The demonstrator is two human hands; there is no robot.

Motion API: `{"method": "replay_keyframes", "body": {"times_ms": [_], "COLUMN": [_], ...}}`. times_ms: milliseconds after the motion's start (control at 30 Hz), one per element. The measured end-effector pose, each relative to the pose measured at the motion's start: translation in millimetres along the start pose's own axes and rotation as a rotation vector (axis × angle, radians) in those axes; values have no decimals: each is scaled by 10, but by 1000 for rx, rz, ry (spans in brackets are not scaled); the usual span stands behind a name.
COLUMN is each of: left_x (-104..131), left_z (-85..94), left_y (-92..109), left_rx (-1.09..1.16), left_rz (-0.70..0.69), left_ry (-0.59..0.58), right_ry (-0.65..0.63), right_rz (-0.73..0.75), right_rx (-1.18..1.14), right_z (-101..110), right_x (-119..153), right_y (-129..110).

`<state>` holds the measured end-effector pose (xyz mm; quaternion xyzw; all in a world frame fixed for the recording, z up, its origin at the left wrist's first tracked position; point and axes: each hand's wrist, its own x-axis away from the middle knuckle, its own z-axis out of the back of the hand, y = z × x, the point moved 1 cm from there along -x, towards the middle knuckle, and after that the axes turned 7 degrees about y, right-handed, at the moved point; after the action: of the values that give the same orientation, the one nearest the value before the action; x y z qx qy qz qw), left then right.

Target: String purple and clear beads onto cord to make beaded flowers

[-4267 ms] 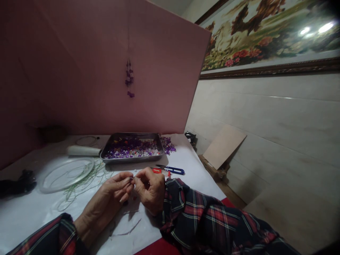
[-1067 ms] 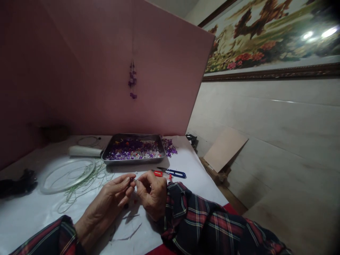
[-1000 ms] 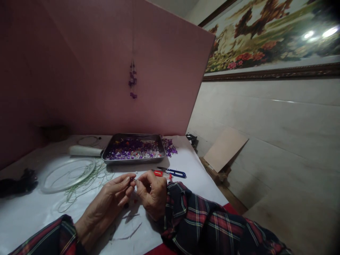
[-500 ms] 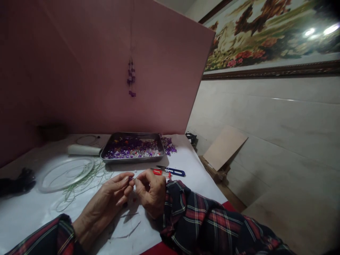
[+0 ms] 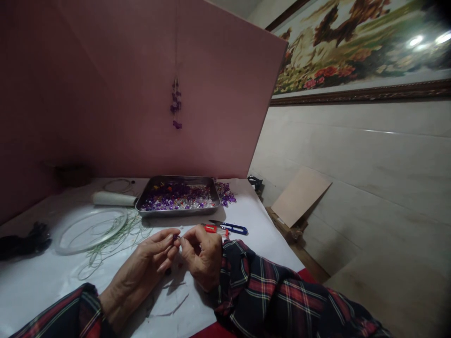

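Observation:
Between the thumb and forefinger of my left hand [image 5: 150, 256] is a small purple bead [image 5: 175, 238]. Right beside it, my right hand [image 5: 202, 253] is closed in a pinch, its fingertips almost meeting the left ones. What the right fingertips pinch is too small to make out. Beyond the hands stands a metal tray [image 5: 178, 213] of purple, clear and reddish beads [image 5: 176, 197]. Blue thread snips [image 5: 234, 228] and a red-ended tool [image 5: 215, 229] lie just past my right hand. Dark thin strands [image 5: 172, 312] rest on the white sheet below.
At left lie a clear plastic ring [image 5: 91, 249], green cord [image 5: 102, 246], a white roll [image 5: 114, 199] and a black bundle [image 5: 26, 241]. More beads [image 5: 225, 192] are heaped right of the tray. A beaded string [image 5: 176, 103] hangs before the pink panel [image 5: 218, 94].
The whole view has shifted slightly, so everything sits a little further right. Both hands keep the same pinched pose around the bead.

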<state>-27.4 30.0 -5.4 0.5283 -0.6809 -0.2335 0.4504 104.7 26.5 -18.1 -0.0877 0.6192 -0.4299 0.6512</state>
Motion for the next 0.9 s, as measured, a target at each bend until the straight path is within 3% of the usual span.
{"method": "replay_keyframes", "body": {"times_ms": [600,900], "left_x": [25,-10], "left_z": [-31,-18], "left_y": [19,-1], "left_rx": [-6,-6], "left_rz": [-13,-31], "left_ry": [12,-35], "right_ry": [-43,-22], "right_rz": [8,18], "right_rx": [44,55], "right_z": [-13,-14], "right_x": [26,18], "right_y": [60,47]}}
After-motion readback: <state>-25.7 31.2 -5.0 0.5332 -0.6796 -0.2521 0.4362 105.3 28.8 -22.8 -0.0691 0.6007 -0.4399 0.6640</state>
